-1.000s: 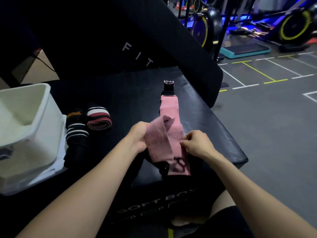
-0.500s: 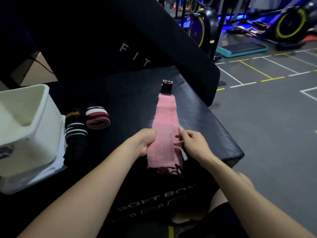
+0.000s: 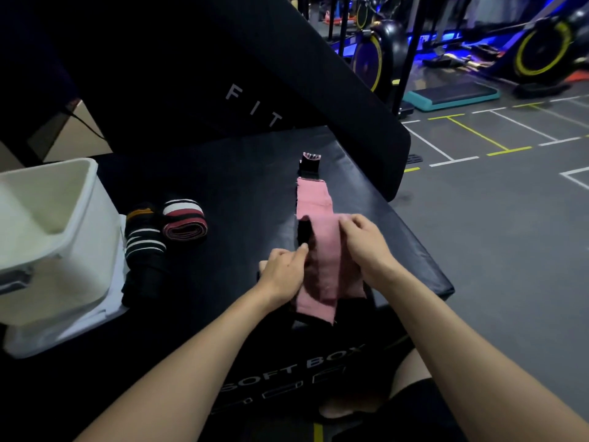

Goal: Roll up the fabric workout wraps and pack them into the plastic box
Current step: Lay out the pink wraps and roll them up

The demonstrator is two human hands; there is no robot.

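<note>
Black padded box (image 3: 197, 173), "SOFT BOX" lettering on its near face; everything else sits on its top. A black slanted pad (image 3: 223, 59) marked "FIT" leans behind it.

White plastic box (image 3: 79, 218) at the padded box's left edge, open-topped, tilted, resting on a white lid (image 3: 79, 327). Inside not fully visible.

Pink wrap (image 3: 314, 202) lies lengthwise down the middle-right of the padded box's top, far end flat and ending in a black strap tab (image 3: 309, 164). Near end doubled over on itself in loose layers, with a dark underside showing at the left; fabric looks soft, edges slightly frayed.

Two rolled wraps just beside the white box, touching each other: a black one with white stripes (image 3: 143, 247), standing long toward the near edge, and a shorter red, white and black one (image 3: 185, 221).

Left hand (image 3: 283, 272) rests at the pink wrap's left edge, index finger extended onto the dark fold, other fingers curled; whether it grasps fabric cannot be told. Right hand (image 3: 363, 244) pinches the wrap's right edge, fingers curled over it.
</note>
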